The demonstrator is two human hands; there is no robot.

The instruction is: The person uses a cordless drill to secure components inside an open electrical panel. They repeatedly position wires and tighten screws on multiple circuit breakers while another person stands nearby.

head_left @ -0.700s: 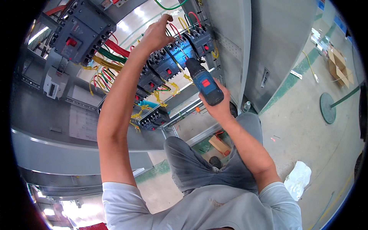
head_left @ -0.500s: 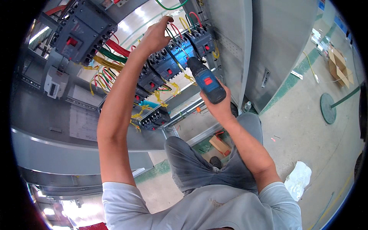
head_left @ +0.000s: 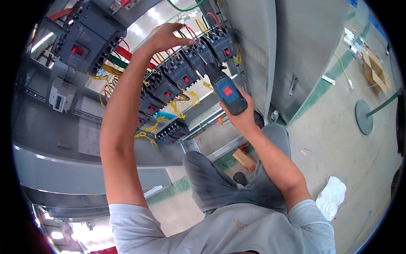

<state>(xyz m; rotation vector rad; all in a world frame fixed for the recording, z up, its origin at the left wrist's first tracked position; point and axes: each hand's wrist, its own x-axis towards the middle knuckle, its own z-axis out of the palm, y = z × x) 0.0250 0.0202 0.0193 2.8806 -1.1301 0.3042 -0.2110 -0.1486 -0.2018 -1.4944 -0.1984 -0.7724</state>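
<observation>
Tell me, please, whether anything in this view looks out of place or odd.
Mildly: a crumpled white sheet lies on the pale floor at lower right, looking discarded, and the light-grey shirt bears a brownish stain. Nothing stands out on the blue-and-black cordless drill.

On the head view I see the right hand (head_left: 242,114) wrapped around a blue-and-black drill (head_left: 228,89), its bit angled toward a row of breakers (head_left: 176,73). The left hand (head_left: 164,38) reaches above them, thumb and finger spread beside thin wires (head_left: 193,33) (I can't tell if they touch). A cardboard box (head_left: 372,70) sits far right.
</observation>
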